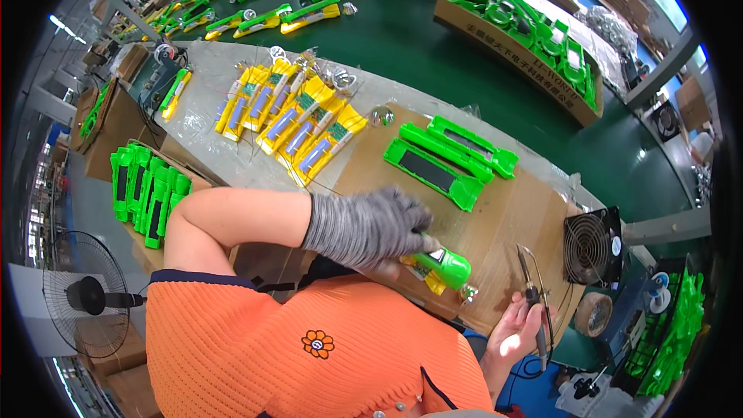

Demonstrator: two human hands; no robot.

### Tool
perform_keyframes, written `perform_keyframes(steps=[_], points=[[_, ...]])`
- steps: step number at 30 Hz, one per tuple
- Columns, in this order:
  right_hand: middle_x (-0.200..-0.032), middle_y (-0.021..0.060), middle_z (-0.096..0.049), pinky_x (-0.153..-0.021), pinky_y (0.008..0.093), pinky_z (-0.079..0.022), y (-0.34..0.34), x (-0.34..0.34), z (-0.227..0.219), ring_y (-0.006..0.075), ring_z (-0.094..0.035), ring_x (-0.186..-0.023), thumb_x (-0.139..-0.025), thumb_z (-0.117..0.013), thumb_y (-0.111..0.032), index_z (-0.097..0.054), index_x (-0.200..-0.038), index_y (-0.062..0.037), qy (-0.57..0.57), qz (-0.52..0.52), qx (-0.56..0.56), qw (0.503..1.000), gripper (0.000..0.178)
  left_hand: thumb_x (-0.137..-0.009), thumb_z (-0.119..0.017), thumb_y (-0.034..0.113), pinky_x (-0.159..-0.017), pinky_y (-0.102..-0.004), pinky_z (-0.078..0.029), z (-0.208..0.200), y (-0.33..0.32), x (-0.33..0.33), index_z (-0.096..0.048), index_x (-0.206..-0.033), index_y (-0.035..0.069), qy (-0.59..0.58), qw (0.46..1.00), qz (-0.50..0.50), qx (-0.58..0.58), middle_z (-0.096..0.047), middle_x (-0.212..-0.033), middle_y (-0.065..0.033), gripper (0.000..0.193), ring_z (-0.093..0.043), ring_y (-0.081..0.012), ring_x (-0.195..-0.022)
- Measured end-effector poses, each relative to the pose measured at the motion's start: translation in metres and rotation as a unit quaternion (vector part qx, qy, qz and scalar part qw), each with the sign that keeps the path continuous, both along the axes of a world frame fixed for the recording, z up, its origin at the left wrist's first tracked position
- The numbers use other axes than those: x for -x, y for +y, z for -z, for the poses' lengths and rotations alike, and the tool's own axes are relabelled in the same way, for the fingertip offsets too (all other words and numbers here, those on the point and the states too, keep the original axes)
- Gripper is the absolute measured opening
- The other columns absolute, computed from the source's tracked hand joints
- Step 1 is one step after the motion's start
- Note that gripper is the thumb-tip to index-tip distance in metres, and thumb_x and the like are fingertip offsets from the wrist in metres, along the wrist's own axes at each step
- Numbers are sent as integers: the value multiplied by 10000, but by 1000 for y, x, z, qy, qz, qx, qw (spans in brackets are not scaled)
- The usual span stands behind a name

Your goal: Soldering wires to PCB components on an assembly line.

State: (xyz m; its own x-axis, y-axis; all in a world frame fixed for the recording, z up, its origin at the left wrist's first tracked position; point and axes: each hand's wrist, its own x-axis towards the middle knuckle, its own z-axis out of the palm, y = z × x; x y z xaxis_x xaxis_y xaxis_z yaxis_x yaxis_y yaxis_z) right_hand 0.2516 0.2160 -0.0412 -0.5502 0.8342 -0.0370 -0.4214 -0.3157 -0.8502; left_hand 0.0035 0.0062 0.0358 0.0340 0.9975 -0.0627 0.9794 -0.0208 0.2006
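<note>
My left hand [368, 224], in a grey knitted glove, is closed on a green and yellow flashlight [445, 267] on the cardboard work surface in front of me. A shiny reflector sticks out of the flashlight's right end, and the glove hides much of its body. My bare right hand [515, 329] grips a soldering iron [532, 294] with its thin tip pointing up, apart from the flashlight. Beyond my left hand lie several green housing shells [433, 170] with dark panels. Yellow shells [298, 124] with blue cells and small circuit boards are spread farther left.
A small black fan [590, 248] stands at the right edge, with a tape roll [594, 313] below it. Beyond the table runs a green conveyor belt [395, 46] carrying flashlights and a cardboard box [511, 50] of green parts. More green shells [147, 193] fill a box at left.
</note>
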Motion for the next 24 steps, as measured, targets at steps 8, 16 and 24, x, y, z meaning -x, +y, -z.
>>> perform_keyframes(steps=[8, 16, 24], points=[[-609, -29, -322, -852, 344, -477, -3, 6, -7, 73, -344, -553, -971, -492, -79, -425, -880, -100, -45, 36, 5, 998, 116, -816, -673, 170, -742, -417, -532, -20, 13, 69, -406, -1415, 194, 11, 994, -83, -75, -597, -984, -140, 656, -628, -333, -884], [-583, 0, -341, -840, 360, -494, -6, 11, -7, 103, -388, -536, -991, -504, -126, -414, -868, -82, -45, 24, -28, 998, 158, -869, -670, 228, -880, -460, -503, 30, 45, 288, -433, -1391, 163, 161, 918, -361, -37, -612, -1110, -174, 578, -617, -366, -1031], [-584, 3, -335, -840, 355, -493, -3, 4, -7, 103, -383, -538, -995, -483, -130, -408, -857, -82, -56, 27, -12, 998, 164, -882, -641, 424, -801, -414, -527, -67, -16, 225, -681, -1035, 79, 178, 889, -416, 68, -693, -924, -133, 379, -673, -308, -876]])
